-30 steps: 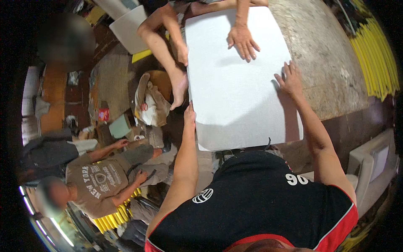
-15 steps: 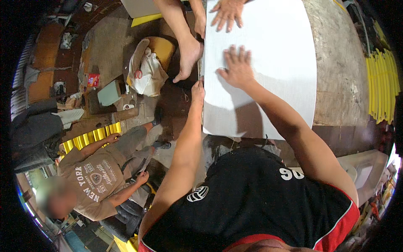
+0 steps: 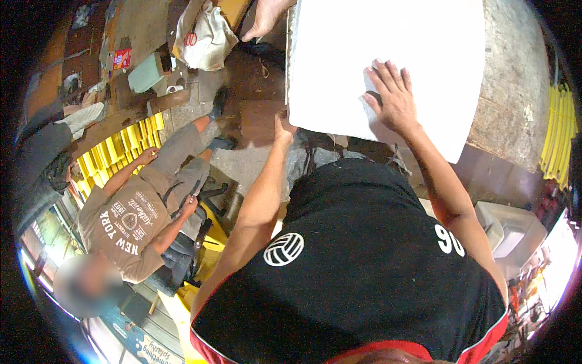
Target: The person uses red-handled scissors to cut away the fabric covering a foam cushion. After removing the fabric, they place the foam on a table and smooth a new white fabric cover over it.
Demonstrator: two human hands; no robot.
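A large white sheet (image 3: 339,73) lies over a worn board, its near edge running just in front of me. My right hand (image 3: 394,100) rests flat on the sheet near its front right part, fingers spread. At the near left corner, my left hand (image 3: 283,126) is closed on the sheet's edge, the thumb on the side and some fingers hidden beneath.
Bare worn board (image 3: 509,91) extends right of the sheet, with yellow strips (image 3: 558,133) beyond it. Another person's bare foot (image 3: 267,21) is by the far left edge. A seated person (image 3: 130,224) is at left; a cloth (image 3: 206,39) drapes over a yellow seat.
My left hand has slid nearer along the sheet's left edge to the corner. My right hand has moved nearer and rightward. The other person's hands have left the view, which has shifted.
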